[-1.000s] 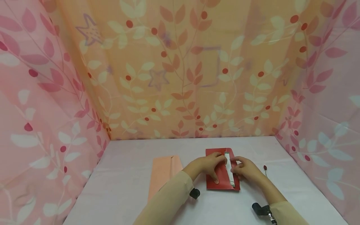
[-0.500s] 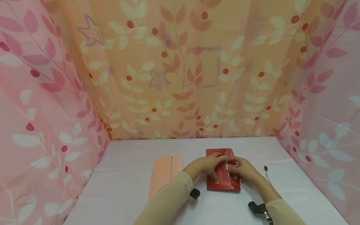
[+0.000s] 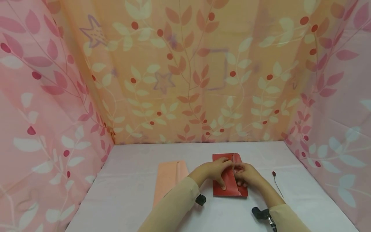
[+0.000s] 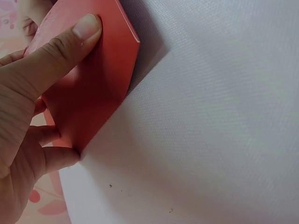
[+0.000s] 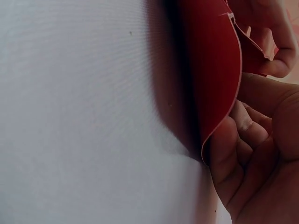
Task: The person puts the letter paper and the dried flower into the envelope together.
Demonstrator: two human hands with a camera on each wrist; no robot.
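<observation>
A red envelope (image 3: 231, 189) lies on the white table with its flap (image 3: 237, 158) folded out to the right. The left hand (image 3: 215, 170) grips its left part. In the left wrist view, that thumb (image 4: 70, 44) presses on the envelope's face while other fingers reach its edge. At the mouth of the envelope is the right hand (image 3: 248, 174), its thumb and bent fingers reaching into the opening. Its curled fingers (image 5: 224, 149) lie along the curved flap in the right wrist view. I cannot tell what the right fingertips hold inside; the white slip is hidden.
A peach envelope (image 3: 166, 175) lies to the left, partly under the left forearm. On the right is a small dark red bud on a thin stem (image 3: 274, 174). Black wrist-camera mounts (image 3: 259, 213) hang by the sleeves. Patterned curtains surround the table.
The right hand has moved left into the envelope's mouth, and the white slip with green edges seen earlier has gone out of sight inside. The left hand stays in place.
</observation>
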